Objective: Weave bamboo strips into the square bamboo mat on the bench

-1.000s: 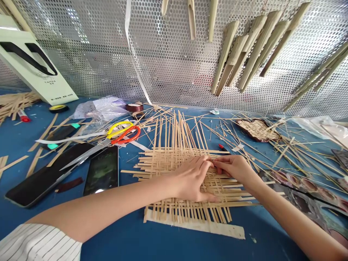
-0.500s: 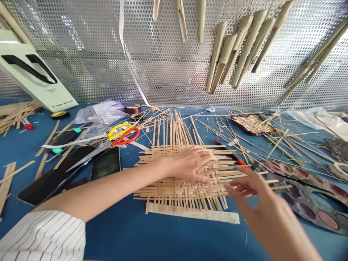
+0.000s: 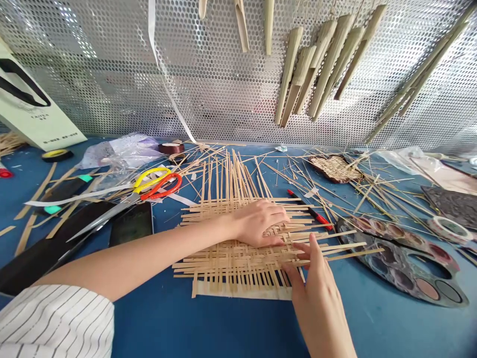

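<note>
A flat mat of woven bamboo strips (image 3: 223, 233) lies on the blue table (image 3: 167, 318), its near edge taped to a pale strip. My left hand (image 3: 259, 223) rests palm down on the middle of the weave, fingers spread and holding nothing. At the mat's near right corner my right hand (image 3: 315, 283) lies with its fingers stretched flat against the strip ends, nothing in it.
Yellow-and-orange scissors (image 3: 149, 185), two dark phones (image 3: 131, 226) and tape rolls (image 3: 170, 148) lie to the left. Loose bamboo slivers, a small woven piece (image 3: 333, 169), a red pen (image 3: 311, 211) and a paint palette (image 3: 402, 256) are on the right. Bamboo slats hang on the perforated wall (image 3: 316, 64).
My right hand left the pinch beside the left hand, swung out to the right and came down at the mat's near right corner. The left hand flattened on the weave.
</note>
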Demonstrator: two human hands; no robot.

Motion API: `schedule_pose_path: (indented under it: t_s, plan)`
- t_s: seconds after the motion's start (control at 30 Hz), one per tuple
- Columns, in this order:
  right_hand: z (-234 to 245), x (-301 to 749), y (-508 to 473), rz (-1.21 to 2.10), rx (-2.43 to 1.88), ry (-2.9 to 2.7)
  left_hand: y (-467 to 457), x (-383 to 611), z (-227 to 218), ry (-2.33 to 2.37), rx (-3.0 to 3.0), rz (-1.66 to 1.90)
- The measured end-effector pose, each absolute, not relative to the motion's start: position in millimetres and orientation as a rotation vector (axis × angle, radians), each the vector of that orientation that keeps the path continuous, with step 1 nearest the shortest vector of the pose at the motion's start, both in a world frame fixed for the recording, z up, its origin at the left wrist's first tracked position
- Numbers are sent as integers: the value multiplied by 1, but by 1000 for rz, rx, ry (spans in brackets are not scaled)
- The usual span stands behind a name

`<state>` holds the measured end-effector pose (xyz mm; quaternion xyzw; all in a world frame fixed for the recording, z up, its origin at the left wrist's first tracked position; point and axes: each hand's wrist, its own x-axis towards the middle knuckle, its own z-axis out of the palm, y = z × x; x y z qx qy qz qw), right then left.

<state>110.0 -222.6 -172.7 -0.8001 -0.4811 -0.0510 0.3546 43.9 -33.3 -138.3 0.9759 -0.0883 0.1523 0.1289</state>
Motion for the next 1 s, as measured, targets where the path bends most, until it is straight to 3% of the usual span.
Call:
schedule_pose_path:
  t_s: [0.73, 0.9, 1.0]
  plan:
    - [-161, 112, -223, -181, -2080, -1425, -31, 43, -141, -214, 2782, 448]
    - [-156, 107, -236, -346, -2155, -1237, -32, 42, -139, -204, 2774, 416]
    - [-158, 111, -247, -233, -2225, -1155, -32, 42, -138, -187, 2782, 398]
